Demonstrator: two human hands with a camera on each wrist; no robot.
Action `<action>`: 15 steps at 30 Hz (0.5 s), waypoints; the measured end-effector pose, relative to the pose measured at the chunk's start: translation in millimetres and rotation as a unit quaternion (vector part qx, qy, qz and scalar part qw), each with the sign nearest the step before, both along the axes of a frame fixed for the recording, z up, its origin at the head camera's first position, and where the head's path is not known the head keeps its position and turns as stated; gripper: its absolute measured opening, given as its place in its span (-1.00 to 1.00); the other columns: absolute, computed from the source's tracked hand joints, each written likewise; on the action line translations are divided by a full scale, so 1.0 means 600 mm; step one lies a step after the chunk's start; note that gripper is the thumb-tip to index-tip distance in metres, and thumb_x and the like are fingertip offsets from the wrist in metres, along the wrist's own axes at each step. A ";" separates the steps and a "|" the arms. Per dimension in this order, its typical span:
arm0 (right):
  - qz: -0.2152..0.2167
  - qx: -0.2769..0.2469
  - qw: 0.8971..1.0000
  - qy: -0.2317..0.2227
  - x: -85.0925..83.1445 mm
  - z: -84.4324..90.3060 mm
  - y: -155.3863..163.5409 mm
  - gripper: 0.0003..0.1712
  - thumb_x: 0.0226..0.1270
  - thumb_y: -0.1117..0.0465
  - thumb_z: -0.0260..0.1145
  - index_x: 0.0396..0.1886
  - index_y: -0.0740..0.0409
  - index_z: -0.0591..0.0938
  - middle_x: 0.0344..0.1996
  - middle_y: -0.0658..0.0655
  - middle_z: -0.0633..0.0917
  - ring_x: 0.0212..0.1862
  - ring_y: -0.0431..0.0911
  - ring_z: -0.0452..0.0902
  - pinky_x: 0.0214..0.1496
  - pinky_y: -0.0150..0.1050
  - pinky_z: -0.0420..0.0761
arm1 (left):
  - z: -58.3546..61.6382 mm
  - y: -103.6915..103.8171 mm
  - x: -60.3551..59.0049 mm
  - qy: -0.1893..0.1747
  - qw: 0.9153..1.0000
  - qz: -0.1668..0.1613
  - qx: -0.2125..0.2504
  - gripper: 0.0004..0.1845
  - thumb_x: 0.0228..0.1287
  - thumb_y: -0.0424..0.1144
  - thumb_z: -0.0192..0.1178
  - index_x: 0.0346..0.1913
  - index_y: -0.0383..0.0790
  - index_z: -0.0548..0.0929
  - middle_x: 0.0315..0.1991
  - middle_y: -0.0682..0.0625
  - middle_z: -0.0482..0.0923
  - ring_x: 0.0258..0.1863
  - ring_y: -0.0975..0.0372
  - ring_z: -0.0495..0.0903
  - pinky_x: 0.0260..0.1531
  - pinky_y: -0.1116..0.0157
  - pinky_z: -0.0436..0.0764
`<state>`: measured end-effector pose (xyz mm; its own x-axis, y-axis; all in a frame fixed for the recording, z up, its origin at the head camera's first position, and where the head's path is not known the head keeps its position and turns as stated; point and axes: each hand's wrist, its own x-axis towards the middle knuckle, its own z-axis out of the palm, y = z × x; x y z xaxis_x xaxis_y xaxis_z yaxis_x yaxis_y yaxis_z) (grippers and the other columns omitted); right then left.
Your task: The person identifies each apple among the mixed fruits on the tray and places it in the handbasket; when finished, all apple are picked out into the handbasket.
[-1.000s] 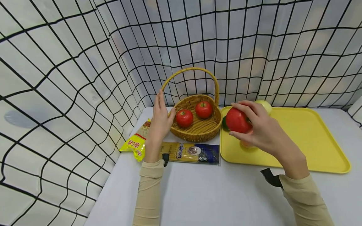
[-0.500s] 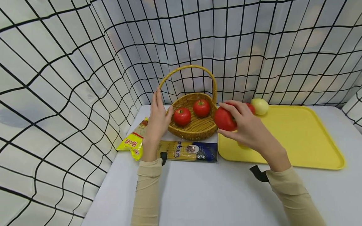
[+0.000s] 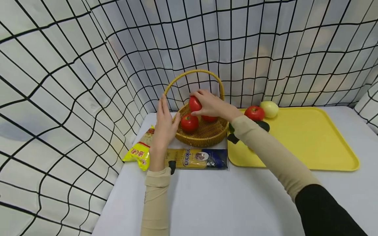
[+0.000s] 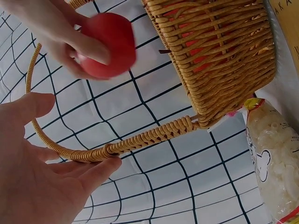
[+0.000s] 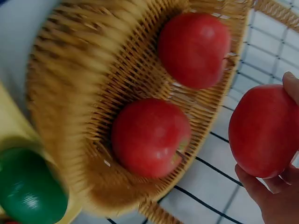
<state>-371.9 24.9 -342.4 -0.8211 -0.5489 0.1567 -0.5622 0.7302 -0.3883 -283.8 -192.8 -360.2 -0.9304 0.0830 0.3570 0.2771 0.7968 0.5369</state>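
If the right hand (image 3: 211,105) loosens its grip, the apple (image 3: 195,104) could roll off the surface's (image 3: 218,200) far edge. Straight-fingered, the left hand (image 3: 164,127) touches the handle (image 3: 197,70).

Black grid netting (image 3: 231,39), pale backdrop (image 3: 239,20), white tabletop (image 3: 224,203)

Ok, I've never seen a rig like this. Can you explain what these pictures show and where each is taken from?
There's no machine: a person works with bare hands. The wide view comes from a camera worn on the head; the two close views come from cameras on the wrists, each looking at that hand's work. On the white surface are a wicker basket with two red apples inside, a yellow tray bearing more fruit, a yellow packet and a long packet reading "ankara". The right hand grips another red fruit. The left hand touches the basket's handle.
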 end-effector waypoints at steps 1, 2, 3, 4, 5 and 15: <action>-0.002 0.005 1.000 -0.013 -0.015 -0.002 -0.011 -0.08 0.29 -0.25 0.42 0.53 -0.05 0.31 0.40 0.22 0.40 0.36 0.10 0.38 0.27 0.14 0.64 | -0.001 0.000 0.000 0.000 1.000 -0.002 0.000 -0.07 0.61 0.03 -0.03 0.66 0.04 -0.46 0.71 -0.17 -0.35 0.68 -0.13 -0.10 0.52 -0.18 0.30; -0.006 0.009 1.000 -0.027 -0.029 -0.004 -0.021 -0.08 0.29 -0.25 0.42 0.53 -0.06 0.31 0.38 0.22 0.41 0.34 0.09 0.39 0.27 0.12 0.64 | -0.002 -0.001 0.001 0.001 1.000 -0.002 0.001 -0.07 0.61 0.03 -0.03 0.66 0.04 -0.46 0.71 -0.16 -0.35 0.68 -0.12 -0.11 0.52 -0.18 0.31; -0.007 0.009 0.999 -0.043 -0.043 -0.006 -0.032 -0.09 0.30 -0.23 0.42 0.53 -0.04 0.30 0.37 0.22 0.42 0.33 0.10 0.40 0.26 0.11 0.63 | -0.003 -0.002 0.002 0.001 1.000 0.000 0.001 -0.08 0.61 0.04 -0.03 0.66 0.05 -0.46 0.71 -0.16 -0.34 0.68 -0.12 -0.10 0.51 -0.17 0.31; -0.011 0.009 0.998 -0.059 -0.054 -0.010 -0.043 -0.10 0.30 -0.22 0.42 0.52 -0.04 0.30 0.36 0.22 0.43 0.32 0.10 0.39 0.26 0.10 0.63 | -0.004 -0.004 0.004 0.000 1.000 0.002 0.002 -0.08 0.61 0.04 -0.04 0.66 0.07 -0.46 0.71 -0.15 -0.34 0.68 -0.11 -0.10 0.52 -0.17 0.30; -0.014 0.013 0.997 -0.072 -0.065 -0.015 -0.053 -0.11 0.32 -0.21 0.41 0.52 -0.03 0.29 0.36 0.23 0.43 0.32 0.11 0.39 0.26 0.07 0.63 | -0.006 -0.005 0.005 0.001 1.000 0.004 0.001 -0.08 0.61 0.05 -0.04 0.66 0.07 -0.46 0.71 -0.15 -0.34 0.68 -0.12 -0.10 0.52 -0.18 0.30; -0.034 0.063 0.984 -0.164 -0.091 -0.058 -0.098 -0.04 0.36 -0.18 0.38 0.56 0.10 0.18 0.41 0.28 0.42 0.43 0.16 0.38 0.46 0.06 0.48 | 0.000 -0.004 0.008 0.001 1.000 -0.002 0.006 -0.10 0.62 0.07 -0.07 0.65 0.14 -0.47 0.71 -0.15 -0.34 0.68 -0.13 -0.10 0.52 -0.18 0.29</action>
<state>-426.5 -33.9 -377.0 -0.8515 -0.4891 -0.1888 -0.3698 0.8156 -0.4450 -279.2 -195.0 -360.3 -0.9293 0.0829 0.3598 0.2818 0.7889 0.5461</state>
